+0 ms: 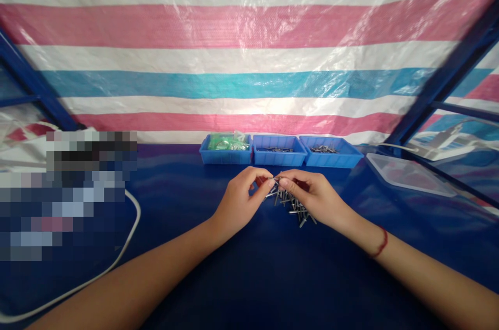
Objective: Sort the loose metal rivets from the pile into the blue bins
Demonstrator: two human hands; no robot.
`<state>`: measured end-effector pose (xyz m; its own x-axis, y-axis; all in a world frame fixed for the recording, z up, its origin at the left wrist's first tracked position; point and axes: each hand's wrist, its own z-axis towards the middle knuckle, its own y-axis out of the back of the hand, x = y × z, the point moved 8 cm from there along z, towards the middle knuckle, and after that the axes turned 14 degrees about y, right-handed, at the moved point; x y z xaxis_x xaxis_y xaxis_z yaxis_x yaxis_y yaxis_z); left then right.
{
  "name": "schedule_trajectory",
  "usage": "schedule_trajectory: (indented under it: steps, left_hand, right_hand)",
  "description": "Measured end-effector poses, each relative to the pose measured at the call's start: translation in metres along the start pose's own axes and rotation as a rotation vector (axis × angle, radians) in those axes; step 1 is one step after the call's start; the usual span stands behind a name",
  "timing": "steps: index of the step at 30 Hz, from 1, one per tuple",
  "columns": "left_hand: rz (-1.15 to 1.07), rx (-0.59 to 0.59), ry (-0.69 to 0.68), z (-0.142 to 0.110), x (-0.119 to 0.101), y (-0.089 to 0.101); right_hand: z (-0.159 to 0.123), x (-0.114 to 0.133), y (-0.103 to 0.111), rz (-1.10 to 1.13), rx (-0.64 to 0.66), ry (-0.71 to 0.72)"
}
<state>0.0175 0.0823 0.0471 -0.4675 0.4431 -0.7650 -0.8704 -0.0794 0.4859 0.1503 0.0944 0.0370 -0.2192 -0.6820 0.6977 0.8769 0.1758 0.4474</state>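
Observation:
Above the blue tabletop, my left hand and my right hand meet, fingertips nearly touching. Both pinch a thin metal pin between thumb and forefinger; its exact kind is too small to make out. Under and beside my right hand lies a loose pile of slim metal pins, dark and silvery, pointing in all directions. My right fingers and palm hide part of that pile.
Behind my hands stand three blue bins: the left bin holds green and clear packets, the middle bin and right bin thin metal pieces. A translucent lid lies right. A white cable curves along the left.

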Motion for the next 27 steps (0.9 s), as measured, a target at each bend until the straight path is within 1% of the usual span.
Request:
schedule_trajectory:
  steps: [3, 8, 12, 16, 19, 21, 25, 27]
  left_hand:
    - [-0.005, -0.017, -0.017, -0.001, -0.002, 0.002]
    - [0.008, -0.043, -0.041, -0.003, -0.004, 0.004]
    - [0.013, -0.064, -0.052, -0.003, -0.006, 0.006]
    - [0.011, -0.069, -0.044, -0.001, -0.005, 0.006]
    - [0.003, -0.046, -0.024, 0.001, -0.001, 0.004]
    - [-0.009, -0.019, -0.004, 0.002, 0.001, 0.002]
    - [-0.027, 0.053, 0.026, 0.003, 0.003, -0.004]
    - [-0.022, 0.078, 0.026, 0.003, 0.003, -0.007]
  right_hand:
    - [0.0, -0.003, -0.005, 0.084, 0.023, -0.047]
    - [-0.001, -0.008, -0.007, 0.183, 0.014, -0.126]
    - [-0.001, -0.008, -0.009, 0.208, 0.023, -0.124]
    - [0.0, -0.006, -0.003, 0.159, -0.035, -0.095]
    - [0.0, 0.001, 0.006, 0.067, -0.111, -0.037]
    - [0.001, 0.011, 0.012, -0.041, -0.133, 0.029]
    - [0.0, 0.041, 0.013, -0.324, -0.055, 0.258]
    - [-0.001, 0.052, 0.012, -0.414, -0.017, 0.345]
